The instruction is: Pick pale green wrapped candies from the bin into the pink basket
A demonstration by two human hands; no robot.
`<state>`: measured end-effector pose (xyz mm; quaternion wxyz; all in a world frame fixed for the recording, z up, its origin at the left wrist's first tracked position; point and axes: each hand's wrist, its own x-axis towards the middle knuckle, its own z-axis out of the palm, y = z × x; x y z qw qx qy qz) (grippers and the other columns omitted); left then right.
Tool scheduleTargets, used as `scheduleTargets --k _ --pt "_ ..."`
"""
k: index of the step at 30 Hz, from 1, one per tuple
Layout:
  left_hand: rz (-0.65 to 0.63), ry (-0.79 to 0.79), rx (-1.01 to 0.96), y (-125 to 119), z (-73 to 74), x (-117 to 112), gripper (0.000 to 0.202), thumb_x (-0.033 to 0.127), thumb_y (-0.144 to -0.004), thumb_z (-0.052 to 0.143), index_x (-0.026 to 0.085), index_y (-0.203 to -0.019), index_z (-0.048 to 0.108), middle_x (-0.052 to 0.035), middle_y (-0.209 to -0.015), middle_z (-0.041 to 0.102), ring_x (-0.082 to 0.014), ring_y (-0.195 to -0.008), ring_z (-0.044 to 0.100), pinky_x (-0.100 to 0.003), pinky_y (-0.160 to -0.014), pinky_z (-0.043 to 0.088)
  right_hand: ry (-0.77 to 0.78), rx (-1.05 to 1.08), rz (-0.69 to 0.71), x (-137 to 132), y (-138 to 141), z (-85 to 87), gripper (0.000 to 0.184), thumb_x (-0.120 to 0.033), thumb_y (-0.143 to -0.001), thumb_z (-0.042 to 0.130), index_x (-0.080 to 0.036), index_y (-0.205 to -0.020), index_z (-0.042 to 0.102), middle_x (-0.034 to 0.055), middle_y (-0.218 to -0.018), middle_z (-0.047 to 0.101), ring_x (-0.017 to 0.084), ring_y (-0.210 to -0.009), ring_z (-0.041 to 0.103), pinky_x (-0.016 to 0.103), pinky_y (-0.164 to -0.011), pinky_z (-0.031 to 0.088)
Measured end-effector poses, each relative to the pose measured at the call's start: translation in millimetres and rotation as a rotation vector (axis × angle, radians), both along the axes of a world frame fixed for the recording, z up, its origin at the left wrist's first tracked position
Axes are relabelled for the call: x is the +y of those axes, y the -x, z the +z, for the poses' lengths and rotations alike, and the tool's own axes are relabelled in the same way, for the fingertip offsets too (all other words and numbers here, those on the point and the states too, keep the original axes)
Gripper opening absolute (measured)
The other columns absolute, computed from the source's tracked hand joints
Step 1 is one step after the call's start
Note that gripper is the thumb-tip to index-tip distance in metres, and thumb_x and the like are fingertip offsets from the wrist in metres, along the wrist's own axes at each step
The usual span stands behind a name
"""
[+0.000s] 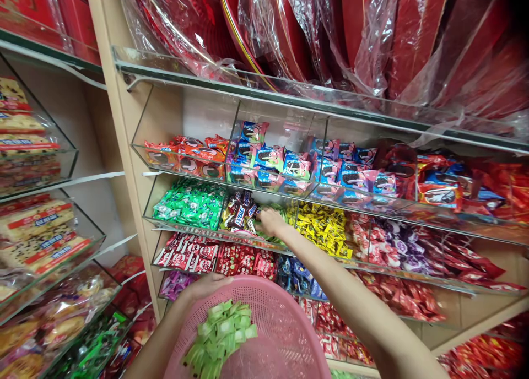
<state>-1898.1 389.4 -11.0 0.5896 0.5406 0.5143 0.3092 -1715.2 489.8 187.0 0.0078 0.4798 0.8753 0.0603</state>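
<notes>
My left hand (pixel 211 285) is closed on the far rim of a pink plastic basket (pixel 281 307), which is tilted toward me. Inside the basket lies a heap of green-wrapped candies (pixel 225 329). My right hand (pixel 271 221) reaches into a clear shelf compartment, its fingers curled in beside the Snickers bars (pixel 241 215). Loose green candies (pixel 278 237) lie under and around this hand. Whatever its fingertips hold, if anything, is hidden.
Clear bins flank my right hand: green packets (pixel 190 204) to the left, yellow-wrapped candies (pixel 322 227) to the right. Above runs a shelf of blue cookie packs (pixel 268 158). Red packets (pixel 243 259) fill a bin below. A glass shelf edge (pixel 256 90) juts out overhead.
</notes>
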Motion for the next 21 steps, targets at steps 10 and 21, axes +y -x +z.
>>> scheduleTargets --k 10,21 --pt "0.014 -0.042 0.054 5 -2.7 -3 0.059 0.066 -0.065 0.058 0.008 -0.076 0.065 -0.0059 -0.070 0.061 -0.0139 -0.061 0.049 -0.024 -0.056 0.034 0.089 0.000 -0.091 5 5 2.9 0.025 -0.030 -0.075 0.062 -0.016 -0.096 0.065 0.0135 -0.110 0.062 0.026 -0.105 0.056 0.033 -0.081 0.044" --pt "-0.026 -0.030 0.042 6 -9.2 3 0.061 0.064 -0.068 0.058 0.007 -0.087 0.067 -0.0083 -0.077 0.064 -0.0164 -0.065 0.054 -0.026 -0.061 0.038 0.126 0.156 -0.164 0 2 5.4 0.022 -0.029 -0.074 0.063 -0.017 -0.092 0.065 0.0086 -0.100 0.066 0.017 -0.088 0.061 0.022 -0.068 0.044"
